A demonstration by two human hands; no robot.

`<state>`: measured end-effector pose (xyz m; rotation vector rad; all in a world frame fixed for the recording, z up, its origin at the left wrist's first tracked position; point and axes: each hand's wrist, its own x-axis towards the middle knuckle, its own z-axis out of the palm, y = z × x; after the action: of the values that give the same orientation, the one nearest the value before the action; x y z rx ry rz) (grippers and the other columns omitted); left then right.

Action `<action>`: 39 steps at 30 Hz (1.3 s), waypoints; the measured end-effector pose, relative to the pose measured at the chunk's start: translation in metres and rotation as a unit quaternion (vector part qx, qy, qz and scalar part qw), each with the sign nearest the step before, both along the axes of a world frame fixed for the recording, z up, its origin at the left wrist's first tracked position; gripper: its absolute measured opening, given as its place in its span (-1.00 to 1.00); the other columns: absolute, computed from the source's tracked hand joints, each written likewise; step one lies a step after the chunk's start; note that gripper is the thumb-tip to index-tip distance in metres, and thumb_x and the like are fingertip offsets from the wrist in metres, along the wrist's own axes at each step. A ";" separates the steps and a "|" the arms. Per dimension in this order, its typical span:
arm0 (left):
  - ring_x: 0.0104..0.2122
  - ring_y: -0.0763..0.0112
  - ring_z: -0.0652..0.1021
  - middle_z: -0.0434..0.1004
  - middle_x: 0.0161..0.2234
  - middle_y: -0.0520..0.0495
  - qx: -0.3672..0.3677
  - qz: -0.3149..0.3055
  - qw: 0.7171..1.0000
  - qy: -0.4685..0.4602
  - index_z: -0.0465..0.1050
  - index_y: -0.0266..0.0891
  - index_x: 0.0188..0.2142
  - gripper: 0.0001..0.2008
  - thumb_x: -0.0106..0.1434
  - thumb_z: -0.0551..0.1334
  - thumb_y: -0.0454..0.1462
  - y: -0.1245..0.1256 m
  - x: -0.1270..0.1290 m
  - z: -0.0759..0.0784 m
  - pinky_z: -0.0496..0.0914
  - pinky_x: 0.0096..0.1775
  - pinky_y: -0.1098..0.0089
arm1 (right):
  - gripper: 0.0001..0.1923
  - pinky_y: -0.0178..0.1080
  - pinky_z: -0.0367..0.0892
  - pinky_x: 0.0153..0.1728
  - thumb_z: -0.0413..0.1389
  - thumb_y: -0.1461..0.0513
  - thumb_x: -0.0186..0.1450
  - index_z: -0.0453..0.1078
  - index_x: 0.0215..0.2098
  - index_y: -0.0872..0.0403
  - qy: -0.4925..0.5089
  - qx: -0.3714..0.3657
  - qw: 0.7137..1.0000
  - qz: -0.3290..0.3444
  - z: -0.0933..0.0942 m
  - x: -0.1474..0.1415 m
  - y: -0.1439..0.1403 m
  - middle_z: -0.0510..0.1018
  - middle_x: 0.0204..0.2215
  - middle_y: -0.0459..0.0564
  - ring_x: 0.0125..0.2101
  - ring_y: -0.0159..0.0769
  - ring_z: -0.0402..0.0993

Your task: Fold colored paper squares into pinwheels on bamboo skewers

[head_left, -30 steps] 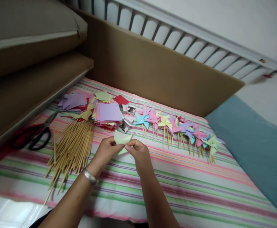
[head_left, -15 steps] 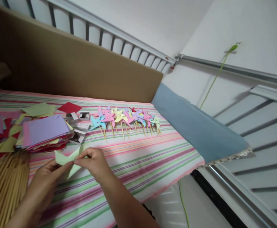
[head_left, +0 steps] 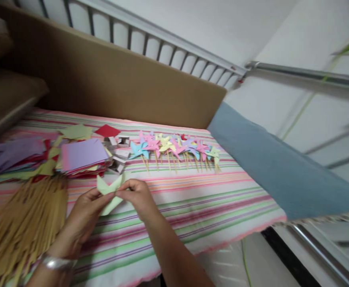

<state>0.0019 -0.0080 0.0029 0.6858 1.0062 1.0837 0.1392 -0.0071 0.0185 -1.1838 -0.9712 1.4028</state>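
Both hands hold one pale green cut paper piece (head_left: 109, 191) over the striped cloth (head_left: 192, 203). My left hand (head_left: 85, 213), with a silver bangle on the wrist, pinches it from the left. My right hand (head_left: 137, 197) pinches its middle from the right. Two of the paper's points stick up above my fingers and one hangs below. Just behind my hands lie a stack of coloured paper squares (head_left: 80, 157) and some small staple boxes (head_left: 117, 153).
A row of finished paper pinwheels (head_left: 176, 149) on sticks lies further back. A heap of bamboo sticks (head_left: 25, 223) is at the left. A cardboard sheet (head_left: 111, 85) leans on a metal railing. A blue cloth (head_left: 282, 167) covers the right; the bed edge is near.
The view swung right and then partly back, blurring the scene. Both hands kept hold of the green paper and shifted little over the cloth.
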 end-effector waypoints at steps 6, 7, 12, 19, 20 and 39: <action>-0.37 0.39 0.56 0.63 -0.38 -0.08 0.030 0.002 0.998 -0.053 0.56 -0.29 -0.36 -0.75 -0.11 0.41 -0.30 -0.003 0.002 0.005 0.38 -0.23 0.44 | -0.89 -0.33 0.14 -0.47 0.27 0.27 -0.11 0.42 -0.61 0.08 0.011 0.005 1.000 0.021 -0.001 0.001 -0.001 0.46 -0.65 -0.17 -0.58 -0.44 0.26; -0.37 0.39 0.56 0.63 -0.38 -0.08 0.031 0.000 0.998 -0.061 0.56 -0.29 -0.35 -0.75 -0.11 0.41 -0.31 -0.004 0.002 0.005 0.38 -0.22 0.43 | -0.89 -0.32 0.14 -0.46 0.27 0.28 -0.11 0.42 -0.62 0.08 0.016 0.005 1.000 0.022 -0.001 0.001 -0.001 0.46 -0.65 -0.17 -0.58 -0.43 0.27; -0.35 0.37 0.56 0.62 -0.39 -0.09 0.046 -0.017 0.996 -0.079 0.57 -0.30 -0.33 -0.75 -0.08 0.40 -0.32 -0.005 0.002 0.006 0.37 -0.21 0.40 | -0.89 -0.32 0.14 -0.45 0.27 0.29 -0.11 0.41 -0.63 0.09 0.027 -0.006 0.999 0.021 0.002 0.000 -0.003 0.46 -0.65 -0.16 -0.57 -0.43 0.27; -0.38 0.39 0.55 0.62 -0.40 -0.08 0.050 -0.015 0.994 -0.092 0.56 -0.31 -0.36 -0.78 -0.08 0.39 -0.34 -0.006 0.003 0.004 0.37 -0.23 0.40 | -0.89 -0.31 0.13 -0.44 0.26 0.29 -0.11 0.40 -0.63 0.09 0.023 -0.006 0.999 0.027 0.002 0.001 -0.003 0.46 -0.64 -0.15 -0.56 -0.43 0.27; -0.38 0.38 0.55 0.62 -0.40 -0.09 0.049 -0.015 0.994 -0.093 0.56 -0.31 -0.35 -0.77 -0.08 0.39 -0.34 -0.007 0.003 0.004 0.37 -0.22 0.39 | -0.89 -0.31 0.13 -0.44 0.26 0.29 -0.11 0.40 -0.63 0.09 0.023 -0.006 0.999 0.027 0.002 0.001 -0.003 0.45 -0.64 -0.16 -0.56 -0.43 0.27; -0.38 0.38 0.56 0.63 -0.39 -0.07 0.055 -0.008 0.994 -0.093 0.56 -0.29 -0.36 -0.79 -0.07 0.39 -0.35 -0.007 0.005 0.003 0.38 -0.22 0.39 | -0.89 -0.31 0.12 -0.45 0.25 0.30 -0.10 0.39 -0.62 0.08 0.019 0.010 0.999 0.026 0.003 0.002 -0.004 0.44 -0.63 -0.17 -0.56 -0.43 0.26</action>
<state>0.0065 -0.0154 0.0059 0.6668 0.7855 1.1728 0.1408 -0.0111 0.0213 -1.1209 -0.9942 1.4479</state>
